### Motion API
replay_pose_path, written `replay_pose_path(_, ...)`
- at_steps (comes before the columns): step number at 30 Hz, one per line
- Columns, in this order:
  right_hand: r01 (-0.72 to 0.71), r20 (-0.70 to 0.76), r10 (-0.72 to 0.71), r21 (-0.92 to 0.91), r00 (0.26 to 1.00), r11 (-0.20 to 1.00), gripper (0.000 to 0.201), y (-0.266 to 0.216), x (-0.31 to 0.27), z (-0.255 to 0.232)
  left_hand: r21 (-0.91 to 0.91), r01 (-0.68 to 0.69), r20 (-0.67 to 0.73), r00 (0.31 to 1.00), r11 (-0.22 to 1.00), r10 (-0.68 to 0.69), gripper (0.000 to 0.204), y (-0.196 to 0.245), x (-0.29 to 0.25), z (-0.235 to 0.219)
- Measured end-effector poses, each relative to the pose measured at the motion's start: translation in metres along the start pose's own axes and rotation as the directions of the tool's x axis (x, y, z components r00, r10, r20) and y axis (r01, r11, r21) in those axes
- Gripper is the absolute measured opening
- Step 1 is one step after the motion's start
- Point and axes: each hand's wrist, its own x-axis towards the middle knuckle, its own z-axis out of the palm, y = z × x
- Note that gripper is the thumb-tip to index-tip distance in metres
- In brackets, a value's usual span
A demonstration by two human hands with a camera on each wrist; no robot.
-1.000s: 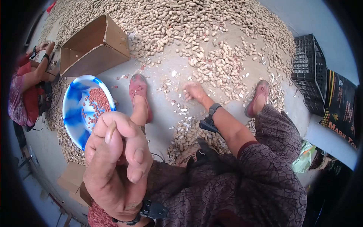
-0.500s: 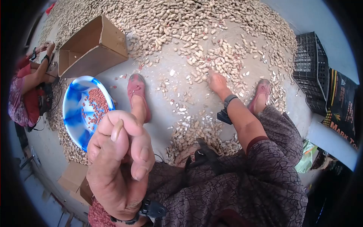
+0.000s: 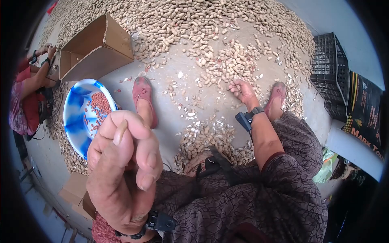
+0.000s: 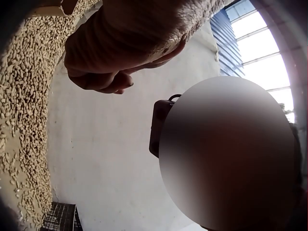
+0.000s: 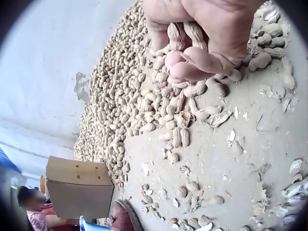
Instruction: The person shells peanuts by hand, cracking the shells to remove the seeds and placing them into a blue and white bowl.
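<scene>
In the head view my left hand (image 3: 123,162) is raised close to the camera, fingers curled with the thumb pressed to the index finger; no object shows in it, though its palm is mostly hidden. The left wrist view has the same hand (image 4: 130,43) against a pale wall. My right hand (image 3: 245,93) is low over the floor at the edge of scattered peanuts (image 3: 237,60). Seen in the right wrist view, that hand (image 5: 207,38) curls its fingers round unshelled peanuts (image 5: 194,36), above more pods on the floor.
A blue-and-white basin (image 3: 75,121) with red kernels (image 3: 100,103) stands at the left, below an open cardboard box (image 3: 95,60). Broken shells (image 3: 206,135) lie between two shoes and my lap. Black crates (image 3: 330,69) and a printed sack (image 3: 364,113) line the right; another person sits far left.
My right hand has moved right to the peanuts, then turned so that its curled fingers show. My left hand stays raised with its fingers curled.
</scene>
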Motion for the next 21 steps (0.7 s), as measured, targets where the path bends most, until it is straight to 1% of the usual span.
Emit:
replay_pose_path(1,0.102,0.009,-0.105,-0.351,0.994,0.931,0.013,0.004,0.002,0.004,0.005,-0.004,0.006,1.000,1.000,0.003,0.015,-0.001,0.001,0.000)
replay_pose_path(2,0.185,0.055,-0.198,-0.655,0.979,0.733,0.010,0.009,0.005,0.008,0.010,-0.007,0.012,1.000,1.000,0.007,0.015,-0.001,0.002,0.000)
replay_pose_path(3,0.184,0.054,-0.197,-0.654,0.979,0.734,0.010,0.016,0.008,0.011,0.011,-0.005,0.011,1.000,1.000,0.005,0.015,-0.002,0.002,0.000)
replay_pose_path(4,0.335,0.164,-0.390,-0.841,0.906,0.425,0.009,0.025,0.010,0.016,0.040,-0.001,0.017,1.000,0.999,0.001,0.015,-0.002,0.002,-0.001)
replay_pose_path(5,0.406,0.325,-0.517,-0.913,0.792,0.048,0.010,0.032,0.013,0.020,0.069,0.002,0.022,1.000,0.998,-0.004,0.015,-0.002,0.003,-0.001)
replay_pose_path(6,0.407,0.325,-0.515,-0.912,0.793,0.051,0.010,0.038,0.015,0.025,0.072,0.003,0.020,1.000,0.997,-0.004,0.015,-0.003,0.004,0.000)
replay_pose_path(8,0.196,0.296,-0.525,-0.951,0.798,-0.240,0.015,0.045,0.015,0.033,0.054,-0.001,0.007,1.000,0.999,0.001,0.015,-0.004,0.005,0.002)
replay_pose_path(9,0.197,0.296,-0.524,-0.951,0.799,-0.238,0.015,0.047,0.017,0.035,0.055,0.000,0.006,1.000,0.998,0.000,0.015,-0.004,0.006,0.004)
replay_pose_path(11,0.166,0.321,-0.473,-0.926,0.821,-0.339,0.015,0.049,0.020,0.036,0.050,0.000,-0.013,1.000,0.999,0.001,0.014,-0.005,0.006,0.006)
replay_pose_path(12,0.168,0.323,-0.476,-0.925,0.818,-0.340,0.015,0.050,0.019,0.035,0.050,-0.004,-0.010,1.000,0.999,0.005,0.014,-0.005,0.005,0.008)
replay_pose_path(14,0.195,0.275,-0.502,-0.959,0.820,-0.206,0.014,0.050,0.015,0.034,0.057,0.018,-0.096,0.995,0.998,-0.013,0.020,-0.006,0.005,0.011)
replay_pose_path(15,0.198,0.279,-0.506,-0.958,0.816,-0.209,0.014,0.049,0.016,0.032,0.056,0.012,-0.093,0.996,0.998,-0.007,0.020,-0.007,0.006,0.011)
replay_pose_path(17,0.301,0.220,-0.446,-0.947,0.868,0.117,0.011,0.045,0.016,0.026,0.051,0.008,-0.083,0.997,0.999,-0.004,0.019,-0.008,0.006,0.011)
replay_pose_path(18,0.305,0.225,-0.453,-0.946,0.863,0.112,0.011,0.038,0.009,0.030,0.049,0.000,-0.076,0.997,0.999,0.003,0.019,-0.008,0.006,0.011)
replay_pose_path(19,0.275,0.159,-0.303,-0.877,0.940,0.393,0.012,0.030,0.002,0.034,0.021,0.004,-0.044,0.999,1.000,-0.003,0.016,-0.008,0.007,0.011)
replay_pose_path(20,0.189,0.138,-0.129,-0.748,0.982,0.637,0.014,0.021,-0.008,0.041,-0.005,0.007,-0.012,1.000,1.000,-0.007,0.013,-0.008,0.007,0.010)
replay_pose_path(21,0.205,0.147,-0.143,-0.747,0.979,0.632,0.014,0.013,-0.017,0.048,-0.005,-0.007,-0.002,1.000,1.000,0.007,0.013,-0.010,0.008,0.010)
